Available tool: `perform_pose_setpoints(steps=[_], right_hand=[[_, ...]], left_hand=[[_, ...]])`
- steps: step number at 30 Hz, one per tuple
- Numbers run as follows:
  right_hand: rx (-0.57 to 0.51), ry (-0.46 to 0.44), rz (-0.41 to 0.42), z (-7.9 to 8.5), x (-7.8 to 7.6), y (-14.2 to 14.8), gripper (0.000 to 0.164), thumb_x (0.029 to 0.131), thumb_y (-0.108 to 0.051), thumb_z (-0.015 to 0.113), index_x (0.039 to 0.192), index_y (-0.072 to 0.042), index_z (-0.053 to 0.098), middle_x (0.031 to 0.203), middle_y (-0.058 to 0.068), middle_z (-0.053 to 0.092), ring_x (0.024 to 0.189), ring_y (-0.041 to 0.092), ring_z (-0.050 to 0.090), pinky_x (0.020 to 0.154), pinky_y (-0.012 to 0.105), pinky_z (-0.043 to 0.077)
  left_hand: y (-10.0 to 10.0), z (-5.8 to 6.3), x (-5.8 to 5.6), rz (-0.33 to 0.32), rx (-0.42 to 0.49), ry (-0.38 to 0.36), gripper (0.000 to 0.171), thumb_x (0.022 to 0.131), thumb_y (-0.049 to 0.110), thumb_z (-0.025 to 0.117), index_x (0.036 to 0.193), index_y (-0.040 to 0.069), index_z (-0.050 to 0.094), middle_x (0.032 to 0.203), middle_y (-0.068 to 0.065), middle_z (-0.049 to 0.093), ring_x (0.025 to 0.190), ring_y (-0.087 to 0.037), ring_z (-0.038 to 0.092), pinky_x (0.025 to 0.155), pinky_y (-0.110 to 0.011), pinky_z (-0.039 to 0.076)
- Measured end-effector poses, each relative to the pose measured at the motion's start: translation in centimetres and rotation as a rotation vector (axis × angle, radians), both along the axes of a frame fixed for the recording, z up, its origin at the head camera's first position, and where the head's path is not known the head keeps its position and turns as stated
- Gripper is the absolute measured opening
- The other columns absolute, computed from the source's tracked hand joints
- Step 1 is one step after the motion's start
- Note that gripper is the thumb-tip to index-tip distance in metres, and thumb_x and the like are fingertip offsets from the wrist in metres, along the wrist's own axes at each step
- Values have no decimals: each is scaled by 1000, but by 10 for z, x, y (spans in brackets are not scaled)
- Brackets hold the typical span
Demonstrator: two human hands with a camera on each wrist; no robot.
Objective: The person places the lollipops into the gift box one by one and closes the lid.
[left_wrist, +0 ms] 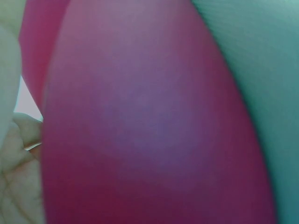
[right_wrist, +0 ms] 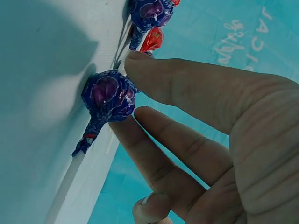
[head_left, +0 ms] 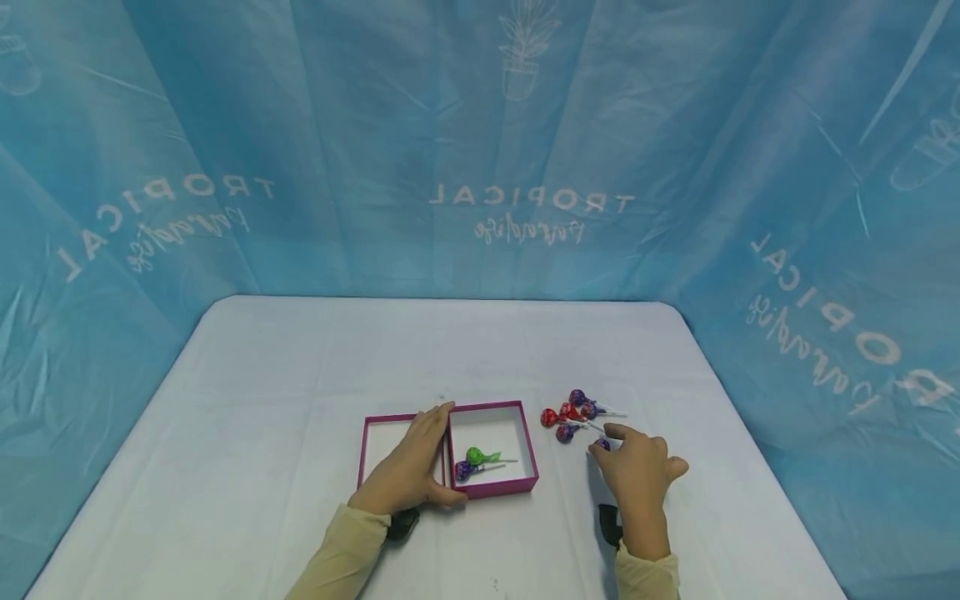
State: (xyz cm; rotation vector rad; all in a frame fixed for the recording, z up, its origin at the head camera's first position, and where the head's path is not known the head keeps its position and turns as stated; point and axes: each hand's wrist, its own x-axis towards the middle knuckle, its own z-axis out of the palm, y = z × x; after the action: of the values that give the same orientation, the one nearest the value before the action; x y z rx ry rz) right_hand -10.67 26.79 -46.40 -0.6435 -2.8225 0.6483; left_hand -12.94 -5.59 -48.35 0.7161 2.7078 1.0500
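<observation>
A magenta-edged white box (head_left: 491,407) stands open on the table, with a matching shallow part (head_left: 390,417) against its left side. My left hand (head_left: 412,467) grips the box at its left side, fingers reaching to the back edge and thumb at the front wall. Magenta wall (left_wrist: 154,112) fills most of the left wrist view. Inside the box lie a green lollipop (head_left: 475,456) and a purple-blue lollipop (head_left: 463,471). My right hand (head_left: 637,467) pinches another purple-blue lollipop (right_wrist: 110,95) by its wrapped head, its white stick pointing away from the fingers.
Several red and purple-blue lollipops (head_left: 565,432) lie in a loose cluster right of the box, just beyond my right hand. White cloth covers the table (head_left: 262,375). Blue printed curtains (head_left: 375,167) hang behind it and at both sides.
</observation>
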Motion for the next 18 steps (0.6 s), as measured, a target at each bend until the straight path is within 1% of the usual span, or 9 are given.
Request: perform_pose_setpoints(steps=[7,13,18], right_hand=[[0,-39,-6,-2,1,2,40,81,-23,79,114,-3,75,105,23,72,94,40,50,81,61,23],[8,-54,-10,-4,-1,1,39,81,-24,79,113,-3,76,102,22,72,95,41,51,80,62,24],[17,-65,-17,-3,-1,2,40,80,-25,80,113,-2,76,102,23,72,95,41,52,80,61,26]], left_hand=[[0,-1,0,-5,-5,8,135,61,48,95,162,8,15,165,-14,25,153,-33,20,124,-48,24],[0,0,0,2,-8,6,134,62,47,95,162,8,15,165,-15,25,153,-35,20,124,-50,25],[0,1,0,1,-13,1,135,62,49,95,162,9,14,165,-14,24,154,-33,19,124,-49,24]])
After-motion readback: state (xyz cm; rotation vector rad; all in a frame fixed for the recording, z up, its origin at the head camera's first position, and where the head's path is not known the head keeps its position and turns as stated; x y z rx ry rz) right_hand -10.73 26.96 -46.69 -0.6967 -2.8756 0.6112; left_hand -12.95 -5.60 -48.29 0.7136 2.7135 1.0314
